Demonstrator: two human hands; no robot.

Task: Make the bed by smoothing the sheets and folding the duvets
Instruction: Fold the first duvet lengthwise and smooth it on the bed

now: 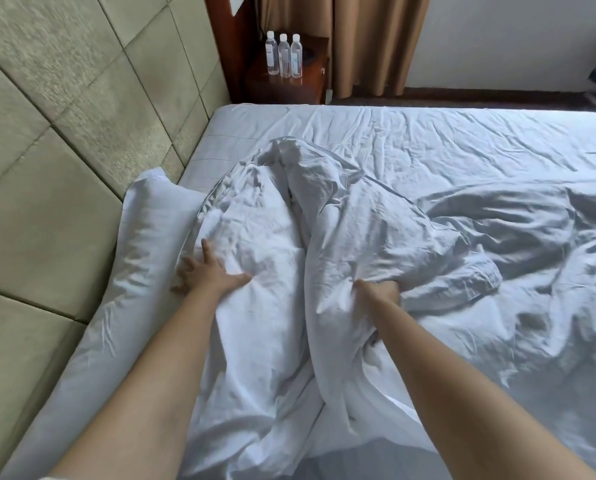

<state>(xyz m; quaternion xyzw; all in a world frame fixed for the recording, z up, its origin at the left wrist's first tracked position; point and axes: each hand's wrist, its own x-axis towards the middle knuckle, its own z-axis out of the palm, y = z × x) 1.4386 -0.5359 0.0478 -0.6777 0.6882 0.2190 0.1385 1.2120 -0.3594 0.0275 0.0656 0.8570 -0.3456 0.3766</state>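
Note:
A crumpled white duvet (324,216) lies bunched in the middle of the bed, over a wrinkled white sheet (463,140). My left hand (206,271) lies on the duvet's left side with fingers spread, beside a white pillow (144,237) that leans along the headboard. My right hand (379,289) grips a fold of the duvet, its fingers buried in the cloth. More rumpled duvet spreads to the right (532,237).
A padded beige headboard (64,133) runs along the left. A dark wooden nightstand (310,84) past the far corner holds three water bottles (284,55). Brown curtains (376,39) hang behind it. A strip of floor borders the far bed edge.

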